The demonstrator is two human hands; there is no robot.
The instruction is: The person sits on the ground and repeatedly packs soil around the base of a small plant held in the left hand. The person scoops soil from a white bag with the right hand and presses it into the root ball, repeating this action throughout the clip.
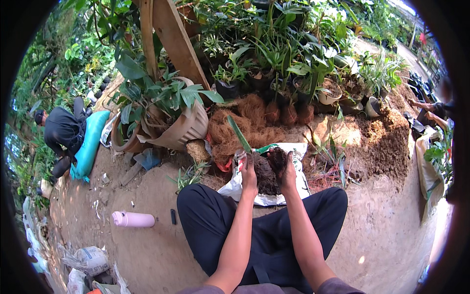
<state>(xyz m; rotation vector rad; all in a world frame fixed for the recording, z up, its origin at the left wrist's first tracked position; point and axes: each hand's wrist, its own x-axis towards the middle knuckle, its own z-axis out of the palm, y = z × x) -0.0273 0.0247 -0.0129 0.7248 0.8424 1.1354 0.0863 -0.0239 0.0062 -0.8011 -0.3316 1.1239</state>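
A long green leaf cutting (238, 134) stands up from my left hand (249, 174), whose fingers close around its lower end. My right hand (289, 172) cups a clump of dark soil (278, 158), palm turned inward. Between the two hands lies a heap of dark soil (267, 178) on a white plastic sack (300, 150), spread in front of my crossed legs. Brown coconut fibre (244, 117) is piled just beyond the sack.
Potted plants crowd the far side, with a large ribbed pot (187, 123) at left. Root balls (289, 115) stand behind the fibre. A pink bottle (134, 219) lies left of my knee. A person (64, 128) bends by a turquoise sack (90, 143); another person's hands (422, 105) show far right.
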